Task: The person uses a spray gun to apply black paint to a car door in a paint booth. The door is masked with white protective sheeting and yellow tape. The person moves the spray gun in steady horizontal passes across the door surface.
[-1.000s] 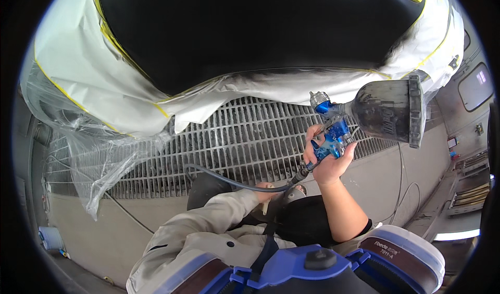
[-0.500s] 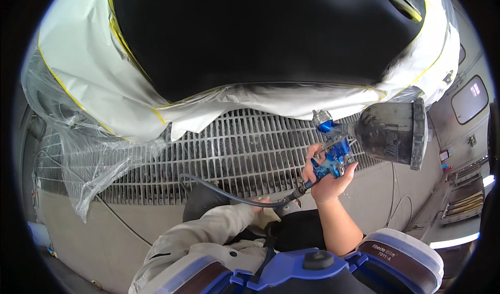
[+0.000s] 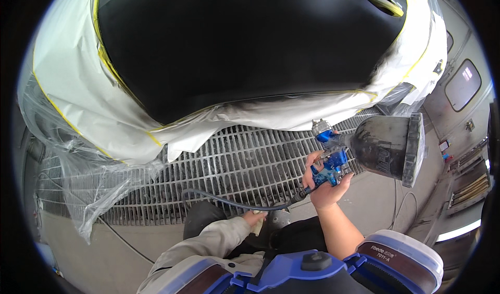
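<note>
My right hand (image 3: 330, 190) is wrapped round the handle of a blue spray gun (image 3: 332, 161). The gun is tilted over, and its dark, paint-stained cup (image 3: 384, 147) points out to the right. A grey air hose (image 3: 224, 199) runs from the base of the handle toward the left. Low in the middle, my left hand (image 3: 253, 218) is closed around a pale, cloth-like piece (image 3: 258, 229), close beside the hose. Whether it also touches the hose I cannot tell. Beyond the gun stands a glossy black car panel (image 3: 234, 44) with a handle (image 3: 384, 3).
White masking paper (image 3: 67, 90) edged with yellow tape surrounds the panel. Clear plastic film (image 3: 91, 200) hangs down at the left over the floor grating (image 3: 224, 163). Another hose (image 3: 122, 236) lies on the floor. My respirator (image 3: 312, 265) fills the lower edge.
The panel and masking paper have shifted down and left in the picture. My left hand sits lower, and the pale piece now shows below it. My right hand keeps hold of the spray gun.
</note>
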The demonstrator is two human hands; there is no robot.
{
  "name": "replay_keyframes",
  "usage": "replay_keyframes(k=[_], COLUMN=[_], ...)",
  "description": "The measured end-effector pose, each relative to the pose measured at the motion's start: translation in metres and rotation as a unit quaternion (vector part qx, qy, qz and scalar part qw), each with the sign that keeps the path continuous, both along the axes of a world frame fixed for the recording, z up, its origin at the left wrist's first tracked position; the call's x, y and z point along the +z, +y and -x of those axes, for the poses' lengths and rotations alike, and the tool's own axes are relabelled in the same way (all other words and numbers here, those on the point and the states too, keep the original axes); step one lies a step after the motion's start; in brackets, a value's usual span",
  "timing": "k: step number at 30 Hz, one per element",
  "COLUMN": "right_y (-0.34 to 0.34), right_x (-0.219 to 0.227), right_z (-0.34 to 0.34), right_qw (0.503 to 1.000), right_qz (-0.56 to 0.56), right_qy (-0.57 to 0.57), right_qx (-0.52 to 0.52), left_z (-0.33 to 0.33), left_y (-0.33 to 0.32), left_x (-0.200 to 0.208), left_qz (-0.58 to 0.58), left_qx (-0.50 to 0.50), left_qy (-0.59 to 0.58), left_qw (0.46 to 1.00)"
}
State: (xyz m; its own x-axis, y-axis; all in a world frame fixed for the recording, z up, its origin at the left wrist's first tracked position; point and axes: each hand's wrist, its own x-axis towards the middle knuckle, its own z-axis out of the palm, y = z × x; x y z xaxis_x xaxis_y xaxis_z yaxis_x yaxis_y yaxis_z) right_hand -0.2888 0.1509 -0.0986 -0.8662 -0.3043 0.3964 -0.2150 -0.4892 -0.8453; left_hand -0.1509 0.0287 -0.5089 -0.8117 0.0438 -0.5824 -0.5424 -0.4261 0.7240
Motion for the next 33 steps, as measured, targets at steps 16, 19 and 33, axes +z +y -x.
replay_keyframes(k=[16, 19, 33], right_y=[-0.003, -0.002, 0.021], right_x=[-0.003, -0.002, -0.001], right_z=[0.003, 0.003, 0.005], right_qw=[1.0, 0.999, 0.999], right_qz=[-0.006, 0.0, 0.028], right_qy=[-0.016, -0.017, -0.021], right_qx=[0.024, 0.028, -0.011], left_z=[0.008, 0.005, 0.018], left_y=[-0.025, -0.026, -0.024], left_x=[0.009, 0.021, -0.016], left_qz=[0.198, 0.154, 0.204], left_qx=[-0.135, -0.128, 0.004], left_qy=[0.048, 0.091, 0.006], left_qw=[0.97, 0.975, 0.979])
